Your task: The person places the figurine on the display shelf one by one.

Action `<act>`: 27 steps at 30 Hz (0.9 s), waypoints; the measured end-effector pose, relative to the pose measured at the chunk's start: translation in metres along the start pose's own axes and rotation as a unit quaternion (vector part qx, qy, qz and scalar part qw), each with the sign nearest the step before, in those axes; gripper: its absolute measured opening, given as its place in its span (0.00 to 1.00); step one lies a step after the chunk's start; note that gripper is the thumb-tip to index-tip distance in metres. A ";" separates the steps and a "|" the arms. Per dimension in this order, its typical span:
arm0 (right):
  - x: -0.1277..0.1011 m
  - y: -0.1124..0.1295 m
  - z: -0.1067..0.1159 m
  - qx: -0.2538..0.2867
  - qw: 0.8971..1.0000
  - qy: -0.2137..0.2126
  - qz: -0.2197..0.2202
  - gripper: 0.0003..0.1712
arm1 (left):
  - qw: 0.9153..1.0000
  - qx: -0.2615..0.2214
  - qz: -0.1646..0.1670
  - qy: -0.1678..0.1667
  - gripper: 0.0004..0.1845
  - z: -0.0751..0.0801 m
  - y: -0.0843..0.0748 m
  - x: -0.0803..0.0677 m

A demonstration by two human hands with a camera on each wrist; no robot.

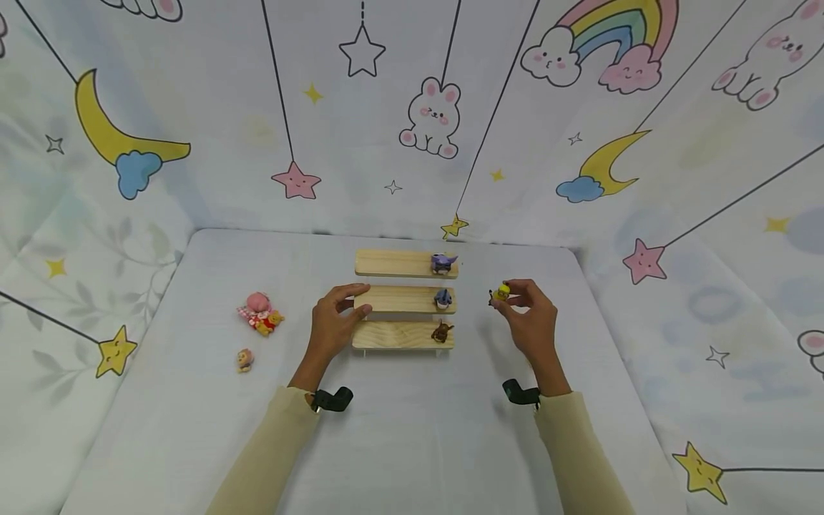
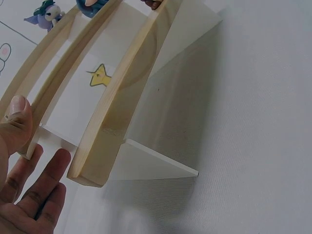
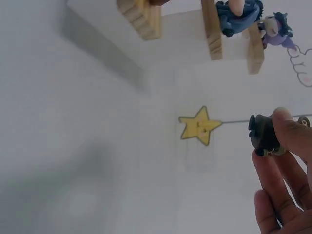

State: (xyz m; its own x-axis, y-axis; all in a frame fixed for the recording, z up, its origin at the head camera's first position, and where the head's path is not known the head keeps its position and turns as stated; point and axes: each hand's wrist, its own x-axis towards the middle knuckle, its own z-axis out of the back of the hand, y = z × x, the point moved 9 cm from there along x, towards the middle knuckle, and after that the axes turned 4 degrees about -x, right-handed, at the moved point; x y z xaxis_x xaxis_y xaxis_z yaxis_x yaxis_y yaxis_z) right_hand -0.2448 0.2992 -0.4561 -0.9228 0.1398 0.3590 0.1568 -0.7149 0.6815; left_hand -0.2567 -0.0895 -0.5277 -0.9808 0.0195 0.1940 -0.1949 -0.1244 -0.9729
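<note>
A three-step wooden shelf [image 1: 399, 335] stands mid-table. Each step bears one small figurine at its right end: purple [image 1: 442, 263] at the top, blue [image 1: 443, 298] in the middle, brown [image 1: 441, 332] at the bottom. My left hand [image 1: 357, 300] pinches the left end of the middle step between thumb [image 2: 17, 117] and forefinger, while the other fingers [image 2: 48, 180] lie straight beside the shelf [image 2: 112, 122]. To the right of the shelf my right hand [image 1: 508, 297] holds a yellow and black figurine [image 1: 501, 291] in its fingertips above the table. The right wrist view shows that figurine's [image 3: 263, 134] dark side.
On the table's left side lie a pink figurine [image 1: 257, 304] with a yellow bear [image 1: 270, 323] against it, and a small tan figurine [image 1: 244, 359] nearer me. Printed cloth walls close in the back and both sides. The table cloth [image 1: 412, 429] is white.
</note>
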 end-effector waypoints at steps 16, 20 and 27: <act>0.044 0.091 -0.018 0.043 0.997 0.003 0.062 0.25 | 1.000 -0.004 -0.009 -0.004 0.23 0.000 0.000 0.000; 0.050 0.114 -0.024 0.060 0.994 0.005 0.091 0.25 | 1.000 0.001 -0.013 -0.008 0.23 0.001 0.000 0.001; 0.057 0.140 -0.044 0.069 0.990 0.028 0.122 0.24 | 1.000 0.004 0.000 -0.009 0.23 0.000 0.001 0.000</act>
State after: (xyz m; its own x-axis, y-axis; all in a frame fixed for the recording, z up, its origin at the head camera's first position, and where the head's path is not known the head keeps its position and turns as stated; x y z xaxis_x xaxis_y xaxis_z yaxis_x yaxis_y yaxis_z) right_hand -0.2914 0.1768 -0.3686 -0.8689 -0.0666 0.4905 0.4204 -0.6223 0.6603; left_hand -0.2572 -0.0899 -0.5287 -0.9807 0.0023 0.1954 -0.1940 -0.1326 -0.9720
